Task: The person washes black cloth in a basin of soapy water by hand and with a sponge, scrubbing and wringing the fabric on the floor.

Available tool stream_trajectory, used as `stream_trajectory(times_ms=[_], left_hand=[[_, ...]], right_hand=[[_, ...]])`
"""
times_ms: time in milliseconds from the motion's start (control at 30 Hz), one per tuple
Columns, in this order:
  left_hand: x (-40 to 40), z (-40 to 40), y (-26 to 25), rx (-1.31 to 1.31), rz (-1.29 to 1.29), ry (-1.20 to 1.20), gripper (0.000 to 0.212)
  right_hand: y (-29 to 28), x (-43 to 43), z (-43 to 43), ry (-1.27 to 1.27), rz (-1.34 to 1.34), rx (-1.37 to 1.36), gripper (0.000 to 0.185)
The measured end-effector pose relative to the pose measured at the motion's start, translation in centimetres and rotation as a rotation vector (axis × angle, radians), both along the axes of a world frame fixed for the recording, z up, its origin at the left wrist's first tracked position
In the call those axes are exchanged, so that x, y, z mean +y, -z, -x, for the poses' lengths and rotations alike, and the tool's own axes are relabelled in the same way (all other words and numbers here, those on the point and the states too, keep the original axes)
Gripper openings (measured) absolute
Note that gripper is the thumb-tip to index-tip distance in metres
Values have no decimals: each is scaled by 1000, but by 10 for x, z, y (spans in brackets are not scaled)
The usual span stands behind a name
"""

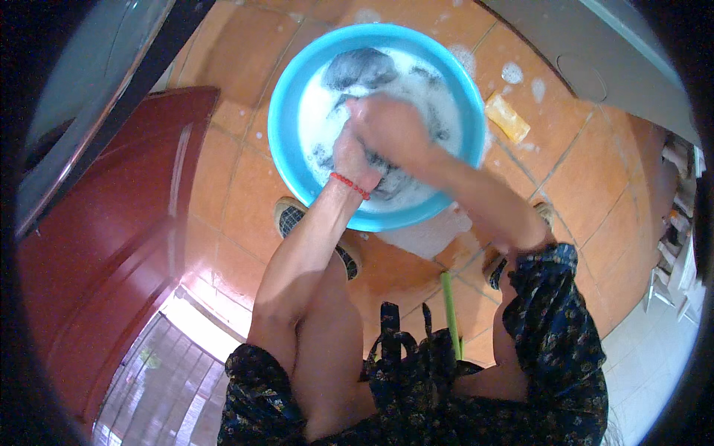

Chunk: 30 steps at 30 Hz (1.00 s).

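A turquoise plastic basin [281,150] stands on the floor, holding white suds [312,106] and wet dark cloth. My left hand [354,153], with a red bead bracelet [350,186] at its wrist, is closed over the middle of the basin. Pressed against it is my right hand [390,122], blurred and curled into a fist. Dark fabric [385,166] shows between and below the two hands, gripped by both; the fingers themselves are mostly hidden. Another bunched dark grey cloth [361,68] rises from the foam at the far side.
A yellow bar of soap [506,117] lies right of the basin on orange floor tiles [563,150] spotted with foam. My shoes [289,216] flank the basin's near side. A green stick [450,312] is between my legs. A dark red panel [117,217] borders the left.
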<state>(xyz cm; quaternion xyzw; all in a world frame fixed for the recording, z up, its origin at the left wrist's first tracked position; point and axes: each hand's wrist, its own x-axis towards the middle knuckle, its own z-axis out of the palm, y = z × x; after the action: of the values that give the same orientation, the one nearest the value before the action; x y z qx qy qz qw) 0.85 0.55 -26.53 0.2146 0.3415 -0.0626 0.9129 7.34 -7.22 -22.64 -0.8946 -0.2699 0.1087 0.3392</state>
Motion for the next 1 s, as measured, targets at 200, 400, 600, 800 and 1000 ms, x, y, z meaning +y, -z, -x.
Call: stream_trajectory(times_ms=[200,400,600,800,1000], left_hand=[[12,-3,2,-55,229,51,40],[30,3,9,151,-30,12,40],[24,7,61,293,-907,333,24],[13,8,79,215,-1339,315,23],[-5,4,14,40,210,33,42]], right_hand=[[11,1,8,-295,84,-107,26],[77,-42,-10,223,-138,208,37],[106,-34,3,-117,325,-15,23],[74,-32,-16,64,53,214,22],[-6,-35,37,-230,-80,28,19]])
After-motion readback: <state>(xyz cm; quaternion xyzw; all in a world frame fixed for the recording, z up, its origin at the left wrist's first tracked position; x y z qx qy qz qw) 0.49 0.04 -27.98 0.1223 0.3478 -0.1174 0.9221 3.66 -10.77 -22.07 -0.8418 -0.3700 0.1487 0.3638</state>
